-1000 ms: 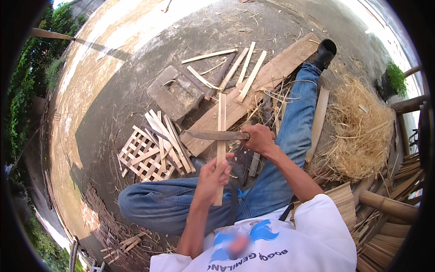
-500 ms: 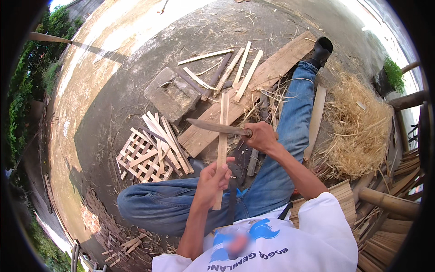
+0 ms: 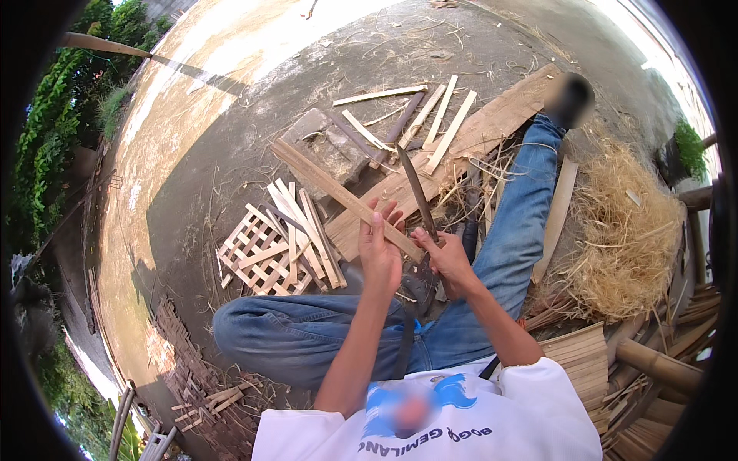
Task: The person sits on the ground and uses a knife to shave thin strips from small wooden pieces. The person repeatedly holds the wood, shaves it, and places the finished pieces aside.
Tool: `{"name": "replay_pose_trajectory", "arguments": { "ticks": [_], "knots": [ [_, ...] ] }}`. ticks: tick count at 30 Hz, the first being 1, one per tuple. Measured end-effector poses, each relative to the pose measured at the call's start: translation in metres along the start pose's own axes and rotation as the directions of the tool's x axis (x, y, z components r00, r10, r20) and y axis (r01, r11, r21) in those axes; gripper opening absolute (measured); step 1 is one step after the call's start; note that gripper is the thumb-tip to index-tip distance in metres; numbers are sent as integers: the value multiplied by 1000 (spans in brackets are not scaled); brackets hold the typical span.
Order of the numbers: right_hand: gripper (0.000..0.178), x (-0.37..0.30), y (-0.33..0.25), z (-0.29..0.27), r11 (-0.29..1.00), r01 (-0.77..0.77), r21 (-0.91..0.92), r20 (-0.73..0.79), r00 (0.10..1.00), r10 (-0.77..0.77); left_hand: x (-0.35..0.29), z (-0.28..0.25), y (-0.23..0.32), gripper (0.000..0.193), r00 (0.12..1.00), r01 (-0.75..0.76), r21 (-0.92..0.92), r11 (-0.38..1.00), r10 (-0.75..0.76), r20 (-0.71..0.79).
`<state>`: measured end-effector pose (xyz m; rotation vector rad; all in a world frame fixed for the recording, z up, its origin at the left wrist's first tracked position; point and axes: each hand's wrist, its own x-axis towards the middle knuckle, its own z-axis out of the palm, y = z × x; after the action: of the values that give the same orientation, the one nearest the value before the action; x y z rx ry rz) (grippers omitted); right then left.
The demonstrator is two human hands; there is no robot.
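Observation:
My left hand (image 3: 380,259) pinches a flat bamboo strip (image 3: 327,184) between thumb and fingers, in front of my lap. The strip slants from the upper left down toward my right hand. My right hand (image 3: 450,260) grips a long knife (image 3: 416,187) by its handle, the dark blade pointing up and away from me. The strip's lower end lies close to the knife handle; whether they touch I cannot tell. Beyond both hands lies a wide wooden plank (image 3: 484,127), partly under my outstretched right leg.
Left of my hands lies a woven lattice (image 3: 257,250) with loose strips on it. A concrete block (image 3: 319,150) and several pale strips (image 3: 450,131) lie farther off. At the right are a heap of shavings (image 3: 623,223) and a bamboo pole (image 3: 657,367).
The strip has swung from upright to a leftward slant, its near end now by my right hand. The knife has come off the strip, its blade turned from pointing left to pointing up.

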<state>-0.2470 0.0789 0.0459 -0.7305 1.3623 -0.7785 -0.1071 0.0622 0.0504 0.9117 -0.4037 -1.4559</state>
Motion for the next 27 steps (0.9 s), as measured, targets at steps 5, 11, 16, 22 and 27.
{"name": "replay_pose_trajectory", "arguments": {
  "ticks": [5, 11, 16, 22, 27],
  "knots": [
    [47, 14, 1, 5, 990, 133, -47, -15, 991, -134, 13, 7, 19, 48, 999, 2, -55, 998, 1, 50],
    [48, 51, 1, -33, 922, 277, -272, -11, 957, -290, 40, 13, 163, 44, 966, -246, 426, 871, 254, 39],
    [58, 62, 0, -24, 811, 285, -512, -171, 891, -421, 44, 19, 141, 33, 890, -406, 490, 771, 454, 24],
    [47, 47, 79, 13, 851, 313, -420, -113, 913, -392, 54, -7, 96, 38, 879, -314, 613, 725, 466, -101],
    [43, 19, 70, 52, 987, 95, -126, 97, 992, -83, 49, -11, 99, 37, 844, -294, 762, 578, 531, -78]
  ]
}}
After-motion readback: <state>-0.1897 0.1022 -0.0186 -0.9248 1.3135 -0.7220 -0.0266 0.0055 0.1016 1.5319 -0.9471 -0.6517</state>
